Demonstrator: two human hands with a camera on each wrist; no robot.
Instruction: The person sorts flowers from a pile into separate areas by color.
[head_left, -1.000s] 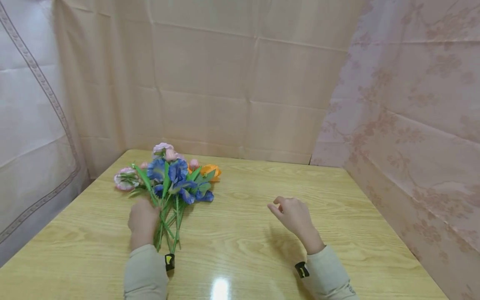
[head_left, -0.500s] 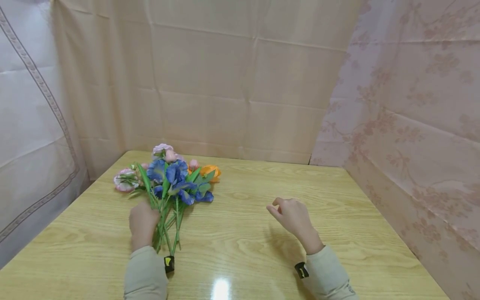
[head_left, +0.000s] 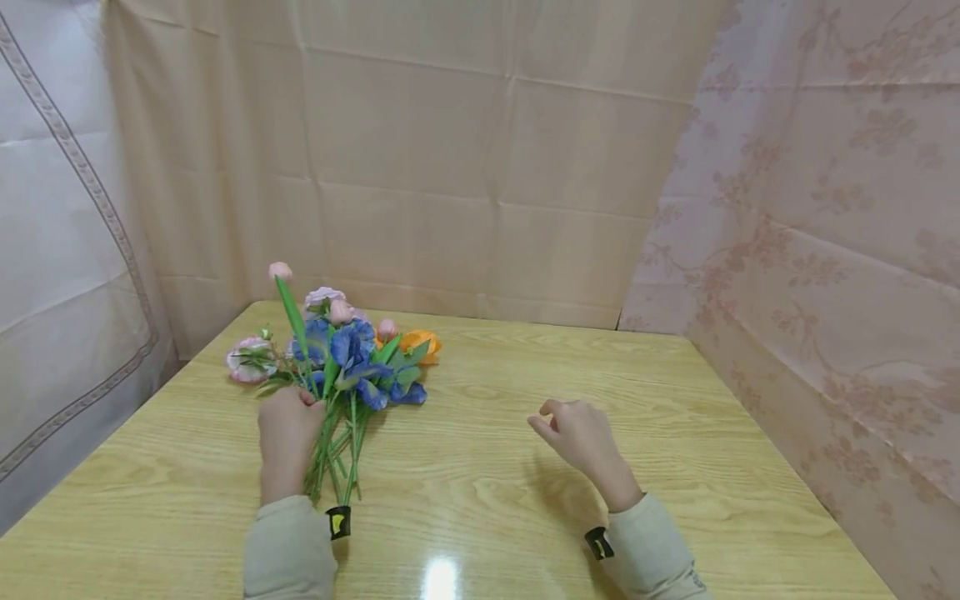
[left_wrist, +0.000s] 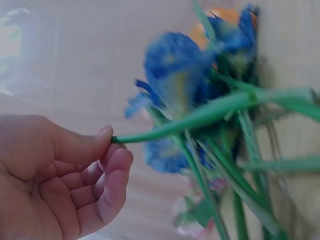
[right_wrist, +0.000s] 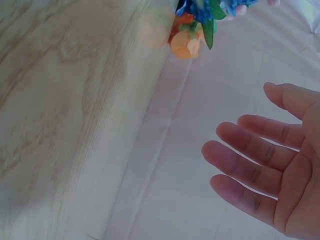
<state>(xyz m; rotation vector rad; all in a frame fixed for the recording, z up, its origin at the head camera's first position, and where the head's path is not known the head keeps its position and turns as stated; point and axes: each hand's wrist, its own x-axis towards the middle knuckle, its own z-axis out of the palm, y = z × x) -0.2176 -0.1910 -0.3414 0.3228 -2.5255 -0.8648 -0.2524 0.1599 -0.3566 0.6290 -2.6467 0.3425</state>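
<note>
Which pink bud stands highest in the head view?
The leftmost pink bud, above the long green leaf over the left hand; the other pink buds sit lower, nearer the blue blooms.

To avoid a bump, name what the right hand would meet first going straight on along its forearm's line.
Probably the beige curtain; the way over the table looks free for the right hand, though depth is unclear.

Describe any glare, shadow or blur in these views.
Head: bright glare low on the table, a soft shadow near the right hand; left wrist: the blue flower and green stem blurred, the left hand sharper; right wrist: a faint orange smear beside the orange flower, perhaps its reflection.
</note>
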